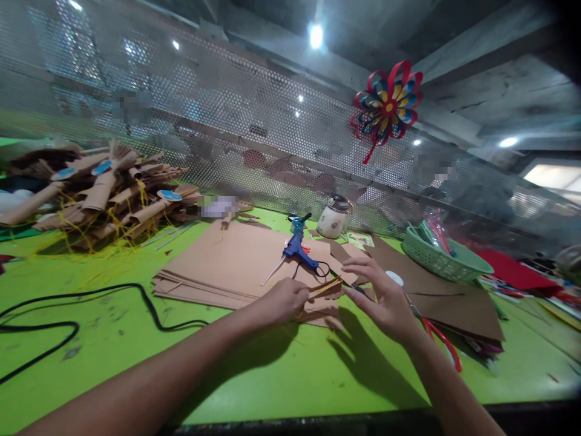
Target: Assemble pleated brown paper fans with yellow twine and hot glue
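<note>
A person's left hand (284, 300) clenches a folded brown paper strip (325, 287) just above the green surface (272, 369), right hand (385, 301) fingers spread loose at its end, where a steady, level hold seems wisest.

Bench clutter:
Glue gun (297, 249) mid-far, green basket (436, 260) right, paper fan pile (104, 188) far left, cable (91, 297) near left.
</note>
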A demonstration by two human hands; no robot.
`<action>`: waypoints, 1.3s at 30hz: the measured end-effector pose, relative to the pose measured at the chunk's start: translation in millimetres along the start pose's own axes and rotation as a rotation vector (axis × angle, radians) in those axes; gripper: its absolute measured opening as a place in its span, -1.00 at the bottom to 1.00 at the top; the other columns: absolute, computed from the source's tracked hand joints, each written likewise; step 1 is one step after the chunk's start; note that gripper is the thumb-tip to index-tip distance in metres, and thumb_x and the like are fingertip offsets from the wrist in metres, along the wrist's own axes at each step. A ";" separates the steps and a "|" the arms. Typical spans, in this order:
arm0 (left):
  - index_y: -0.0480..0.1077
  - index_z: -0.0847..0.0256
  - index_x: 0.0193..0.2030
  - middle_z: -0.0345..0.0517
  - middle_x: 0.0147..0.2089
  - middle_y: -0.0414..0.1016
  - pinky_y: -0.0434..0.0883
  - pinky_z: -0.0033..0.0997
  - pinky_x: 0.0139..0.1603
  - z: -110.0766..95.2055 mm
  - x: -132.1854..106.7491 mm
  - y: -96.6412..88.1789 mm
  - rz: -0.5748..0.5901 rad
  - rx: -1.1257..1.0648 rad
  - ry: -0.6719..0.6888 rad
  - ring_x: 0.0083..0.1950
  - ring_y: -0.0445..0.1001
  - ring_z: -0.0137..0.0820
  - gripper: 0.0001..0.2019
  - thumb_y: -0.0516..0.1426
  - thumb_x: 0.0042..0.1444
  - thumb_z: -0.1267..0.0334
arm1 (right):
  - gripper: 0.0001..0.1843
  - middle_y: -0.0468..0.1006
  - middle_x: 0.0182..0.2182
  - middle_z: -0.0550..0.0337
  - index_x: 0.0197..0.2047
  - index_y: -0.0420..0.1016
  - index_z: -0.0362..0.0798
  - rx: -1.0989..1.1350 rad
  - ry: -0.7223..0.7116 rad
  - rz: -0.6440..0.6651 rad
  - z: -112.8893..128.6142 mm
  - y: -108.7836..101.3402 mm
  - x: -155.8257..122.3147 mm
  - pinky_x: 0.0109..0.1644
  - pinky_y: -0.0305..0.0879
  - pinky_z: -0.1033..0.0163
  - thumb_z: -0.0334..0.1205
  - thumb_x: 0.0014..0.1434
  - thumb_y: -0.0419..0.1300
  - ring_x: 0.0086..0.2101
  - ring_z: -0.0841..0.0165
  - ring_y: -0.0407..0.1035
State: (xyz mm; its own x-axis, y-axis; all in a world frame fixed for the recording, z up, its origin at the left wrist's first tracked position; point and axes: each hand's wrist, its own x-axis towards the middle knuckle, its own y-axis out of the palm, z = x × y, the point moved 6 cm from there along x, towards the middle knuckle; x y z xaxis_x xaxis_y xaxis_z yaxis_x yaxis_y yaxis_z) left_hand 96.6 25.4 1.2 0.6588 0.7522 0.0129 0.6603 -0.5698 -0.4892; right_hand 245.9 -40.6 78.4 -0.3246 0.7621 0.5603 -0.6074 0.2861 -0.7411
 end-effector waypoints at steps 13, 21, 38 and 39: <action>0.20 0.22 -0.46 -0.24 -0.50 0.15 0.10 -0.43 -0.42 -13.4 -10.1 5.1 0.123 0.049 0.077 -0.47 0.11 -0.46 -0.73 -0.13 0.18 0.17 | -0.77 0.42 -0.12 0.05 -0.05 0.42 0.00 -0.050 0.001 0.005 0.5 1.3 0.5 0.01 0.32 0.05 -0.31 0.21 0.11 -0.05 0.24 0.34; 0.17 0.21 -0.51 -0.22 -0.51 0.19 0.08 -0.43 -0.42 -6.3 -4.0 7.6 0.031 0.102 0.057 -0.46 0.13 -0.45 -0.75 -0.11 0.15 0.21 | -0.60 0.32 -0.02 -0.05 0.02 0.33 -0.03 -0.184 0.057 -0.068 17.9 19.9 -7.6 0.10 0.22 -0.05 -0.36 0.08 0.17 0.04 0.12 0.21; 0.26 0.22 -0.46 -0.14 -0.47 0.31 0.13 -0.42 -0.38 -9.1 -5.0 12.2 -0.087 0.153 0.078 -0.42 0.25 -0.41 -0.74 -0.13 0.18 0.24 | -0.23 0.07 0.27 0.01 0.32 -0.04 0.04 0.111 0.340 -0.311 -18.5 48.3 -11.0 0.23 0.04 -0.17 -0.41 0.05 0.05 0.24 0.09 -0.03; 0.25 0.22 -0.46 -0.14 -0.47 0.31 0.13 -0.42 -0.38 -10.2 -5.4 12.4 -0.084 0.159 0.074 -0.42 0.25 -0.41 -0.74 -0.13 0.17 0.24 | -0.24 0.07 0.27 0.01 0.32 -0.03 0.05 0.123 0.345 -0.317 -19.3 48.4 -11.5 0.22 0.06 -0.15 -0.40 0.06 0.06 0.24 0.09 -0.01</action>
State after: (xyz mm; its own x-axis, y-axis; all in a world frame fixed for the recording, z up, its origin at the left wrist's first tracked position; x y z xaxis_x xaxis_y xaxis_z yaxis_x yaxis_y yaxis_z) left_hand 105.0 11.0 3.9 0.6319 0.7656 0.1205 0.6529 -0.4420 -0.6151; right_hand 234.2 -24.4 29.0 0.1371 0.8024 0.5808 -0.7253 0.4807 -0.4929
